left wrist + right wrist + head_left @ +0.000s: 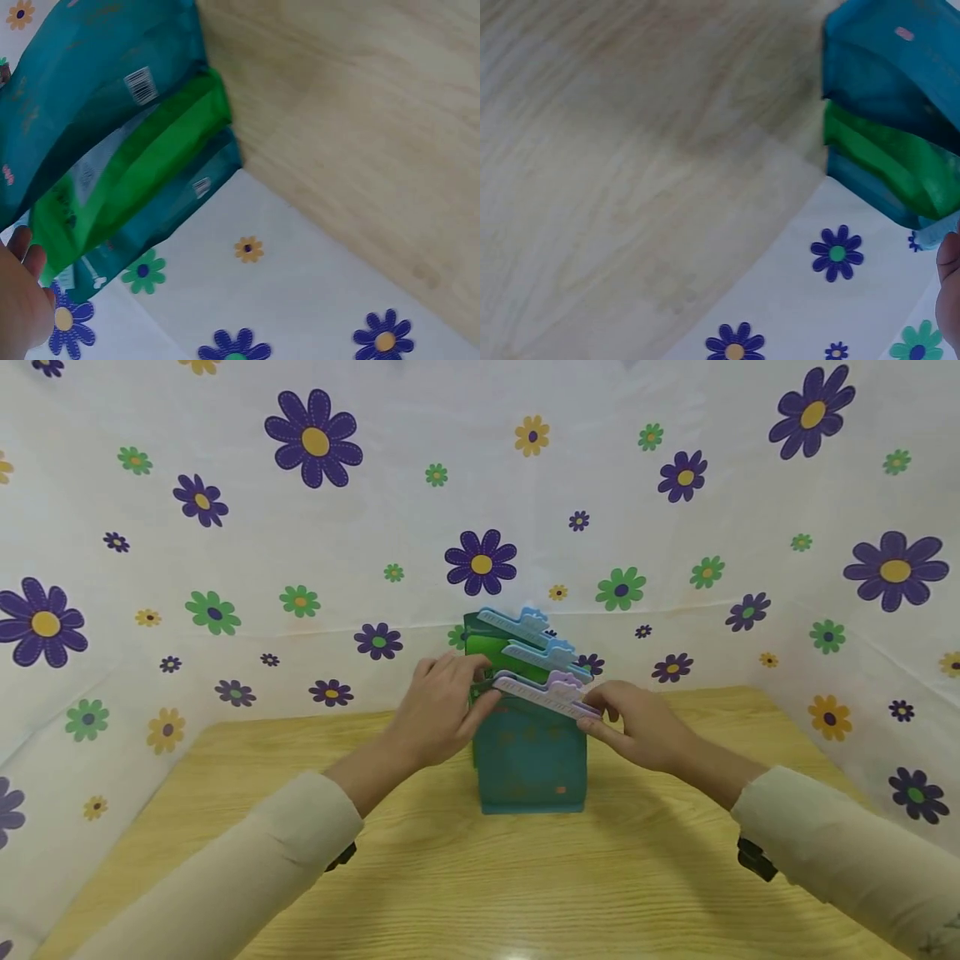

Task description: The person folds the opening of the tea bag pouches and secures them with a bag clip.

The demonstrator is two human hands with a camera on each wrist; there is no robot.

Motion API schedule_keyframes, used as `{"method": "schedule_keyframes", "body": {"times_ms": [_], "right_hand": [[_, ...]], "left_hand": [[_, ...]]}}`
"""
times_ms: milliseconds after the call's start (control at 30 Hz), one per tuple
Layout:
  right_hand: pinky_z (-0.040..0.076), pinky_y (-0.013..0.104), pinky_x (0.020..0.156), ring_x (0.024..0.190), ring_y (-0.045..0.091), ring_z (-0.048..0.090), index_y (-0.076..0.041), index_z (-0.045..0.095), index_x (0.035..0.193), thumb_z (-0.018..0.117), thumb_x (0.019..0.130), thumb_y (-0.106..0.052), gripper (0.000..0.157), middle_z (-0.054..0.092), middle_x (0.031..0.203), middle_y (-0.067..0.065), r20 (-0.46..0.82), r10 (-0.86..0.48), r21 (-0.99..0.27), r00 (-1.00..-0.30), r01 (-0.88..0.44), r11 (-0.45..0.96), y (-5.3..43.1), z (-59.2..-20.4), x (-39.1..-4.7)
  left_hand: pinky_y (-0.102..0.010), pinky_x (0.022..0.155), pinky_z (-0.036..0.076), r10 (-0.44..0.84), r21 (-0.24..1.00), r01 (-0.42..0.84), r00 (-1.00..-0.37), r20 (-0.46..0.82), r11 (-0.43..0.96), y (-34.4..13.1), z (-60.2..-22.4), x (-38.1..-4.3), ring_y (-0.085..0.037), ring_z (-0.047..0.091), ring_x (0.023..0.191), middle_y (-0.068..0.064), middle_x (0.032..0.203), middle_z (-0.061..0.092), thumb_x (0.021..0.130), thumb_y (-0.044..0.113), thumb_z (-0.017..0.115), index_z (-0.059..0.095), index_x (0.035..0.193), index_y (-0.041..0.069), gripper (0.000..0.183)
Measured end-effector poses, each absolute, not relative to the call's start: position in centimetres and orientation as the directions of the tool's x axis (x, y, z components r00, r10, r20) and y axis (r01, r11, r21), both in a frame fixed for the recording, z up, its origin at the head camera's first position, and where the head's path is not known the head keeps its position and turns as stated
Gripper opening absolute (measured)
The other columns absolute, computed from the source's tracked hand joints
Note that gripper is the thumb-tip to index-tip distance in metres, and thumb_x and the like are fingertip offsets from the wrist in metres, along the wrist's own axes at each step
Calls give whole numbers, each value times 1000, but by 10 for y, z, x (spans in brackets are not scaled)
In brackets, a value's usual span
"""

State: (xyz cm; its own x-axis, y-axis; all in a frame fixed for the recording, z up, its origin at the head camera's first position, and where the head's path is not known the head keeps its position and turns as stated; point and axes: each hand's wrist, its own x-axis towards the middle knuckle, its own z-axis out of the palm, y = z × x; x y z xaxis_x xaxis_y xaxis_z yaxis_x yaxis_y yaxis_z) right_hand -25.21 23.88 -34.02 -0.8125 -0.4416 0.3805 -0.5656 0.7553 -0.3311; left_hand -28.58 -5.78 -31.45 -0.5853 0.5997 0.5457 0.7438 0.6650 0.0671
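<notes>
Three pouch bags stand in a row on the table, one behind another: a teal bag (531,768) in front, a bright green bag (169,146) in the middle and another teal bag (184,195) at the back. Across the front bag's top slants a lilac bag clip (543,696), its right end lower. Light-blue clips (547,656) sit on the two bags behind. My left hand (444,706) pinches the front bag's top left corner, beside the clip's left end. Thumb and fingers of my right hand (647,727) pinch the lilac clip's right end.
The bags stand near the back of the wood-grain table (450,885). Behind it and at both sides hangs a white cloth (420,518) printed with flowers. Dark wrist devices (756,858) show under both sleeves.
</notes>
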Motion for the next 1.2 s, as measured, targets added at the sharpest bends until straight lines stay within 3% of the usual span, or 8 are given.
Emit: {"method": "schedule_keyframes", "body": {"times_ms": [133,267,533,900,1067,1200], "right_hand": [[44,30,70,81,16,51,-5,63,114,66,97,-25,27,62,94,0,335,-441,-360,-833,-545,757,245,-356,-251],[47,32,73,84,16,55,-6,61,116,65,98,-29,29,64,98,2,300,-439,-390,-847,-529,754,248,-370,-249],[50,36,78,86,14,55,-7,64,107,63,99,-34,29,63,97,0,262,-431,-392,-863,-504,770,247,-391,-241],[52,34,79,87,10,55,-15,64,96,61,99,-36,22,60,93,-4,265,-478,-297,-837,-542,786,244,-419,-235],[53,35,79,86,11,55,-15,64,93,62,99,-34,19,59,92,-5,294,-499,-246,-816,-569,785,244,-424,-233],[53,34,77,83,11,55,-14,67,91,65,97,-30,17,59,88,-5,350,-520,-164,-779,-598,785,243,-427,-234]], "left_hand": [[-47,97,41,587,89,728,-614,528,680,-65,-328,-285,-28,57,111,-11,118,64,104,35,51,53,131,2,43],[-45,94,41,570,120,720,-629,530,683,-72,-342,-285,-26,57,106,-9,110,63,103,35,52,54,127,4,39],[-49,95,39,494,273,675,-706,508,685,-83,-373,-280,-27,57,107,-9,112,63,104,33,50,55,127,3,38],[-49,92,48,435,679,507,-851,295,531,-84,-408,-275,-24,57,101,-9,106,64,104,29,51,61,116,2,31],[-45,92,46,468,663,527,-835,288,531,-86,-414,-274,-27,57,103,-8,106,65,98,23,61,64,111,4,23],[-42,88,47,533,543,628,-772,347,557,-85,-418,-277,-24,59,99,-4,99,67,94,23,67,68,97,9,14]]}}
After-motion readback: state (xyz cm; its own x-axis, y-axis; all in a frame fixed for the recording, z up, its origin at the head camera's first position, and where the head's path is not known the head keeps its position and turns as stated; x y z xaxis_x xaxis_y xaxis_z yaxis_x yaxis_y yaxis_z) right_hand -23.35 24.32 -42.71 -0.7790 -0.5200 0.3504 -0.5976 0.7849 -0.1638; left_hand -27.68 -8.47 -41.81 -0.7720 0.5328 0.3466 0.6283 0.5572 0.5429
